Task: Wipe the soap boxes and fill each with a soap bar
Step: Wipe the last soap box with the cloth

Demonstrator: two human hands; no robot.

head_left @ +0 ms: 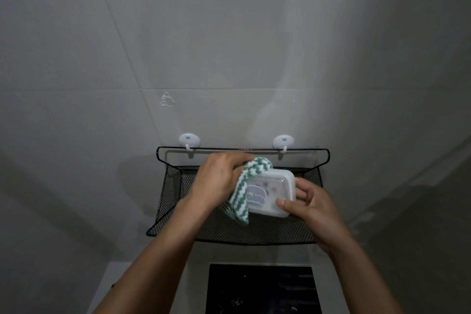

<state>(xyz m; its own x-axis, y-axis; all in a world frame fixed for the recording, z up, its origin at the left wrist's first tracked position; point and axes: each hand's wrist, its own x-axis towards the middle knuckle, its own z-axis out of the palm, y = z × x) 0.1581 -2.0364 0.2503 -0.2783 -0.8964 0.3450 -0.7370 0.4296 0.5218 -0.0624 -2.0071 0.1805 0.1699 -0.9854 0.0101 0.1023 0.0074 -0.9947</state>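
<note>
A white soap box (270, 192) with a translucent lid and a printed picture is held above the black mesh basket (280, 233). My right hand (309, 208) grips its right end, thumb on the lid's near corner. My left hand (218, 178) grips a green-and-white zigzag cloth (244, 186) and presses it against the box's left and far side. The cloth hangs down over the box's left edge. No soap bar is in view; the closed lid hides the box's inside.
The mesh basket hangs by its black wire rail from two white wall hooks (189, 141) (283, 142) on a grey tiled wall. Below the basket lies a dark rectangular surface (262, 290) set in a white ledge.
</note>
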